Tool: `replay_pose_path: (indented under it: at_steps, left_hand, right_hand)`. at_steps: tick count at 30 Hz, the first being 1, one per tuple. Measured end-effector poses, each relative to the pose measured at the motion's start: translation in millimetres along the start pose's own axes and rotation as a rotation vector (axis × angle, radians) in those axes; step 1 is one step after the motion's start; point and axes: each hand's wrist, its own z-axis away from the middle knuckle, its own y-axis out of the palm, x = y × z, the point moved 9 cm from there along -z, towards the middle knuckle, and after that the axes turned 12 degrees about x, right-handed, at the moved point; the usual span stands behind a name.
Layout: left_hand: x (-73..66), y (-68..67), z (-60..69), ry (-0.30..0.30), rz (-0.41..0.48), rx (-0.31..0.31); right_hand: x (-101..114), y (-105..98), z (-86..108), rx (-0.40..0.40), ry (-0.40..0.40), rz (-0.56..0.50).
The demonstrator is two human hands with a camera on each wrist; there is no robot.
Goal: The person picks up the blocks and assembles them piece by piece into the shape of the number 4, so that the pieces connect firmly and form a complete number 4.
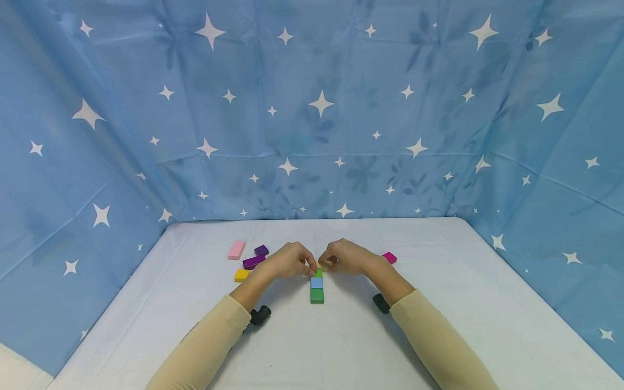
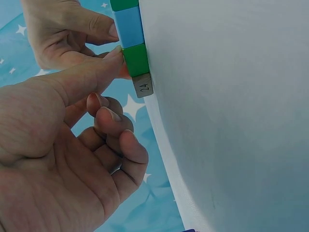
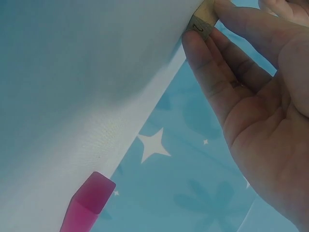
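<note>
A row of blocks lies on the white table: a dark green block [image 1: 317,296] nearest me, then a light blue block [image 1: 317,283], then a green block [image 2: 136,60]. At the far end sits a plain wooden block [image 2: 143,85] with a number marked on its side. My left hand [image 1: 292,259] pinches the green block from the left with thumb and index finger; its other fingers are loosely curled. My right hand [image 1: 345,256] holds the wooden block between thumb and fingertips, as the right wrist view shows. Part of that block is hidden by the fingers.
To the left lie a pink block [image 1: 236,250], two purple blocks [image 1: 254,262] and a yellow block [image 1: 242,275]. A magenta block [image 1: 389,258] lies beyond the right forearm. Black devices [image 1: 260,315] show beneath both wrists. A blue starred curtain [image 1: 312,135] surrounds the table.
</note>
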Motion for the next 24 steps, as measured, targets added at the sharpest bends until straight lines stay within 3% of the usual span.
replay_pose_path:
  at_steps: [15,24]
  left_hand:
    - [-1.0,-0.7,0.0,0.020,-0.008,-0.003]
    - [1.8,-15.1,2.3,0.015,-0.030,-0.055]
  right_hand:
    - [1,0,0.4,0.000,0.000,-0.019]
    - [-1,0,0.3,0.009,0.027,-0.019]
